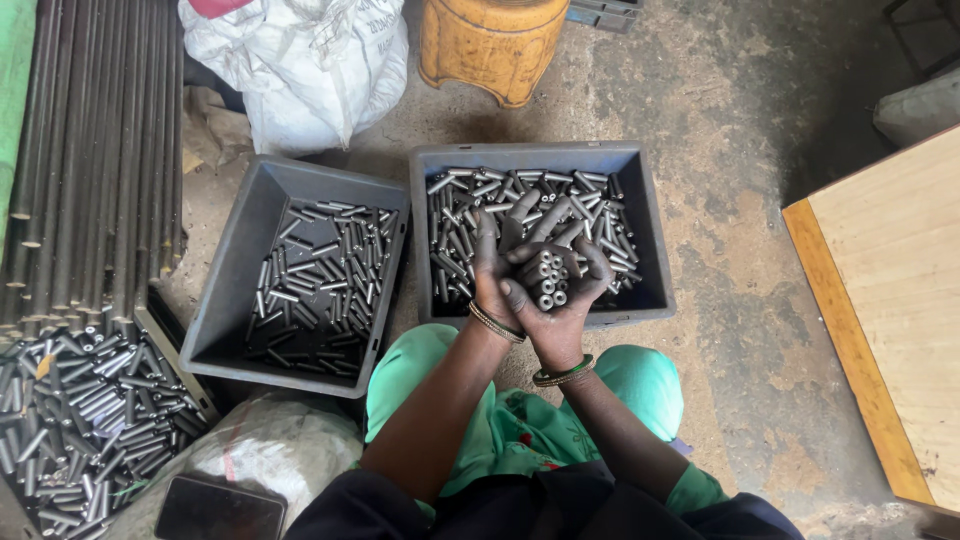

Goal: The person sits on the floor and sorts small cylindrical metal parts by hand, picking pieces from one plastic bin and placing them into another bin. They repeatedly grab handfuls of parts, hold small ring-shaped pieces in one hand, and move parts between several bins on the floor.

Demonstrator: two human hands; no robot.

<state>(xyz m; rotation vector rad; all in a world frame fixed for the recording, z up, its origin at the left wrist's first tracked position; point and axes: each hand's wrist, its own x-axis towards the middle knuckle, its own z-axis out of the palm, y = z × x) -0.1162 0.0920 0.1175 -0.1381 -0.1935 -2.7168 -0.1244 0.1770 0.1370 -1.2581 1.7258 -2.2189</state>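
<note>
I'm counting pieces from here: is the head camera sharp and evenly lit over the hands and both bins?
Head view: sharp, soft daylight, no glare; the tube bundle between left hand and right hand reads clearly; left bin and right bin have shadowed walls; slight wide-angle bending at edges.

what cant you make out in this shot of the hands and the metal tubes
- Head view: how many tubes are held; the left hand and right hand wrap them.
- Right bin floor: covered by tubes.
- Bin of tubes at lower left: cut off by frame edge.
- Dark flat thing: too dim to identify.
</note>
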